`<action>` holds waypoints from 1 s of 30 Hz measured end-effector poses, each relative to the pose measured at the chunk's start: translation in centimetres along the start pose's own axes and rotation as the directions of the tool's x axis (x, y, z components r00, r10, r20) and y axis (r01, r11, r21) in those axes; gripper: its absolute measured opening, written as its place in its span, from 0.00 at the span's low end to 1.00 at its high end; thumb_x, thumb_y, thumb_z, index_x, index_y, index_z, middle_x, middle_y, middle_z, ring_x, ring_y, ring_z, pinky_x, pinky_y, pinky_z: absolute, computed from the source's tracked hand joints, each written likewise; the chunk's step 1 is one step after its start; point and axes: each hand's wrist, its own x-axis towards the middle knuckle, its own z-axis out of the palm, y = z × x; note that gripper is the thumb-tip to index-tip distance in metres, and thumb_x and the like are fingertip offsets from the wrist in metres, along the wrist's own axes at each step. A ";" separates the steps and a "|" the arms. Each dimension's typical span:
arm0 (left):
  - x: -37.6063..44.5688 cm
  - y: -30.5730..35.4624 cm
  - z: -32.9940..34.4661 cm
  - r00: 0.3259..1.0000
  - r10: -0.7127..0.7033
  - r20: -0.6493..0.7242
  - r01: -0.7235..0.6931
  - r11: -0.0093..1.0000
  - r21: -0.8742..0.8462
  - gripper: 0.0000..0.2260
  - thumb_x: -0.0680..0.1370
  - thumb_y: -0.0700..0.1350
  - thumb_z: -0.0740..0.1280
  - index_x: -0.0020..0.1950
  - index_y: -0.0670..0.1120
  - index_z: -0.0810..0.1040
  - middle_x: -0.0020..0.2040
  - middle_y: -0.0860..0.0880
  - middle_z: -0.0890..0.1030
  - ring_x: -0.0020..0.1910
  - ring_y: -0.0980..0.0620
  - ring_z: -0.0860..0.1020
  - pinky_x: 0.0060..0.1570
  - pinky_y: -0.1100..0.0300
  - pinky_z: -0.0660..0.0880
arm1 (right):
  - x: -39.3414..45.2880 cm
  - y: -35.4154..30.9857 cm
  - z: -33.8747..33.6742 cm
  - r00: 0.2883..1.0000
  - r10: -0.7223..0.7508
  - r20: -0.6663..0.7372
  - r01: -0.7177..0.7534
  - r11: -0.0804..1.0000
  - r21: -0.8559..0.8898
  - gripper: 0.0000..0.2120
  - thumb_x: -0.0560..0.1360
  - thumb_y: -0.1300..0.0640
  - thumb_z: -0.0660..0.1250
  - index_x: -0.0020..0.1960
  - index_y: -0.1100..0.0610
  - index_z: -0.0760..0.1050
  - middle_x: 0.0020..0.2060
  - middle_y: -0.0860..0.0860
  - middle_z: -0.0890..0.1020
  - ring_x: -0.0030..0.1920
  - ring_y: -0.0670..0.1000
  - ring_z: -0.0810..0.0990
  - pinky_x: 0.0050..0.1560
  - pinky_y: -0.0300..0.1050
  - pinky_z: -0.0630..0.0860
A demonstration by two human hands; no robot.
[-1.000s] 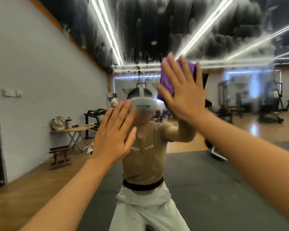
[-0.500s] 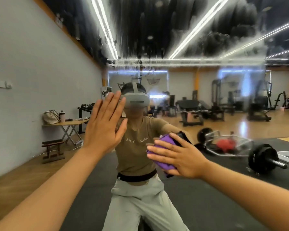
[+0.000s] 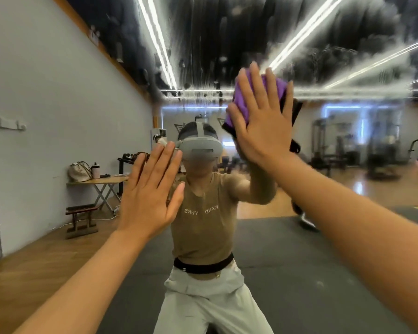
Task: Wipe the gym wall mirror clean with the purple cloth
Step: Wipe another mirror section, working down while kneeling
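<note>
Folding table (image 3: 99, 180) w/ bag (image 3: 79, 171) reflected in mirror (image 3: 227, 44).

The mirror (image 3: 348, 165) lies bare to the right of the right hand (image 3: 263, 124) and below it — open glass. The flat left hand (image 3: 147, 196) blocks the lower left.

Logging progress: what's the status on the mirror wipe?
Right hand flat, pressing purple cloth on mirror. Left hand flat on glass, empty. Upper glass streaky. Nothing in the way.
</note>
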 end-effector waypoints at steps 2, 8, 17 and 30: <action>-0.1 0.1 0.1 1.000 0.003 0.003 -0.003 1.000 -0.006 0.27 0.84 0.52 0.55 0.81 0.41 0.60 0.81 0.42 0.59 0.81 0.44 0.57 0.78 0.44 0.54 | -4.8 -1.3 0.6 0.989 -0.144 0.016 0.145 0.989 -0.034 0.29 0.85 0.40 0.45 0.83 0.52 0.55 0.82 0.52 0.57 0.81 0.58 0.54 0.79 0.62 0.47; -0.1 -0.1 0.1 0.999 0.017 -0.032 -0.018 0.999 -0.044 0.25 0.85 0.50 0.55 0.80 0.40 0.62 0.80 0.40 0.61 0.80 0.43 0.58 0.80 0.48 0.50 | -18.7 -2.6 1.1 0.844 -0.512 0.162 0.521 0.853 -0.016 0.28 0.85 0.41 0.51 0.82 0.50 0.56 0.81 0.50 0.56 0.82 0.56 0.53 0.80 0.61 0.46; -0.4 -0.2 0.2 0.999 0.023 -0.034 -0.025 0.997 -0.069 0.25 0.84 0.48 0.55 0.81 0.41 0.61 0.81 0.42 0.60 0.80 0.43 0.58 0.79 0.44 0.54 | -13.6 1.0 0.4 0.228 -0.926 0.302 0.940 0.290 0.179 0.29 0.83 0.43 0.53 0.82 0.51 0.59 0.81 0.49 0.60 0.82 0.53 0.53 0.80 0.61 0.41; -0.6 -0.3 0.2 0.999 0.004 -0.053 -0.008 0.996 -0.083 0.25 0.83 0.46 0.56 0.80 0.40 0.63 0.80 0.42 0.62 0.80 0.44 0.59 0.79 0.45 0.53 | 1.8 -1.4 0.0 0.997 -0.077 0.027 0.078 0.996 -0.034 0.30 0.84 0.41 0.44 0.83 0.52 0.53 0.82 0.52 0.55 0.82 0.56 0.51 0.78 0.58 0.40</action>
